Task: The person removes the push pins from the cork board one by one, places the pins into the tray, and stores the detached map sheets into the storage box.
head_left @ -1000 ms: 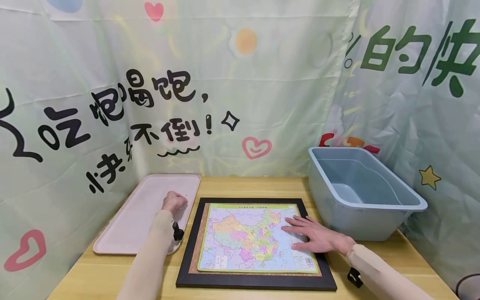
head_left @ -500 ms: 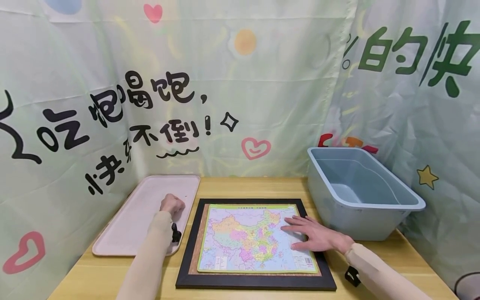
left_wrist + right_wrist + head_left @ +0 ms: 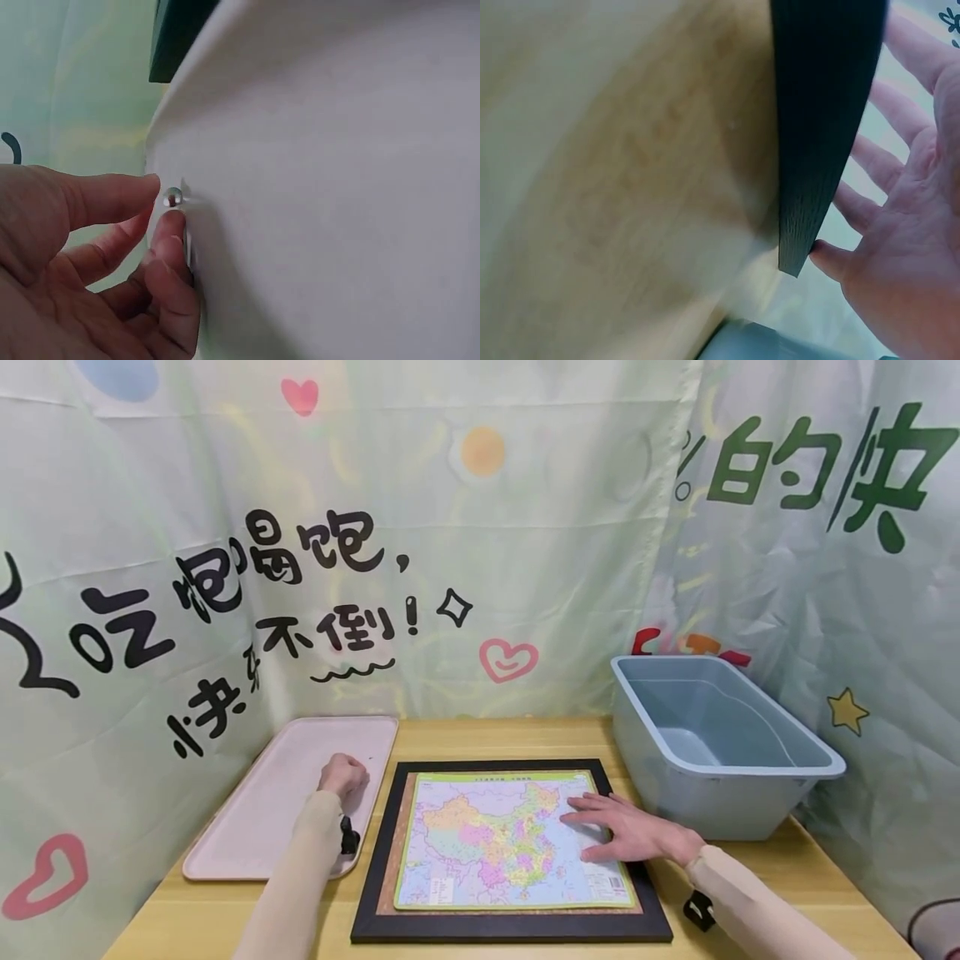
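In the head view my left hand [image 3: 345, 775] is over the pink tray [image 3: 258, 806], its fingers curled. The left wrist view shows a small silver round-headed pin [image 3: 173, 196] between the thumb tip and the fingertips; its point is hard to make out. A tiny dark speck [image 3: 371, 758] is on the tray just beyond that hand. A colourful map [image 3: 487, 835] lies on a cork board [image 3: 392, 877] inside a black frame [image 3: 510, 930]. My right hand [image 3: 637, 833] rests with spread fingers on the map's right side, beside the frame's black edge [image 3: 817, 127].
A deep blue-grey bin [image 3: 712, 806] stands at the right, behind my right hand. Wooden table [image 3: 495, 737] surface shows around the tray and frame. A printed curtain [image 3: 555, 568] hangs behind and at both sides. Something rounded [image 3: 939, 933] shows at the lower right corner.
The whole head view has shifted slightly, as the camera tilts. Both hands keep nearly the same places, the left over the tray and the right on the map.
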`<action>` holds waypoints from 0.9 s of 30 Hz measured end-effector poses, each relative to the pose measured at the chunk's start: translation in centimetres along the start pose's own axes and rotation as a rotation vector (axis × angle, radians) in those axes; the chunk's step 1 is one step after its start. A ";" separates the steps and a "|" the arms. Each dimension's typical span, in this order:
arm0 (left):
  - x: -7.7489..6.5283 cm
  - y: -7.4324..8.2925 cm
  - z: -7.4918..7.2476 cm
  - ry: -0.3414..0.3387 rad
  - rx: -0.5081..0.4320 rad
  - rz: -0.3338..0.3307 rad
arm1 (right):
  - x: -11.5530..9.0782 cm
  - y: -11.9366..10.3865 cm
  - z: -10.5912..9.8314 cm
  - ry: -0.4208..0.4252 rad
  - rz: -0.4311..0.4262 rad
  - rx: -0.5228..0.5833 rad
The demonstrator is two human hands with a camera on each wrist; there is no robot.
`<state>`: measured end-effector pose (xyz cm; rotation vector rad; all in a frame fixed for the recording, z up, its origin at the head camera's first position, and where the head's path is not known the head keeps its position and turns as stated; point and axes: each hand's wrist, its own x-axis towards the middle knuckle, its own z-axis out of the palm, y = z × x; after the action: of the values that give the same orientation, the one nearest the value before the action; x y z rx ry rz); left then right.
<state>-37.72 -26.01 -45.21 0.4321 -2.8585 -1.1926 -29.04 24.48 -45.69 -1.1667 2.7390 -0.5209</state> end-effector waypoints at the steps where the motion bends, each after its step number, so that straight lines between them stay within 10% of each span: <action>1: 0.0 0.0 0.0 -0.002 -0.001 -0.002 | 0.1 0.0 -0.1 0.001 0.000 0.001; 27: -1.9 2.5 0.5 -0.077 -0.062 0.143 | 0.1 -0.2 0.1 0.122 -0.023 -0.066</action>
<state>-36.54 -23.49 -43.69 0.1799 -2.8494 -1.2939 -28.91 24.28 -45.67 -1.2208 2.8693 -0.5254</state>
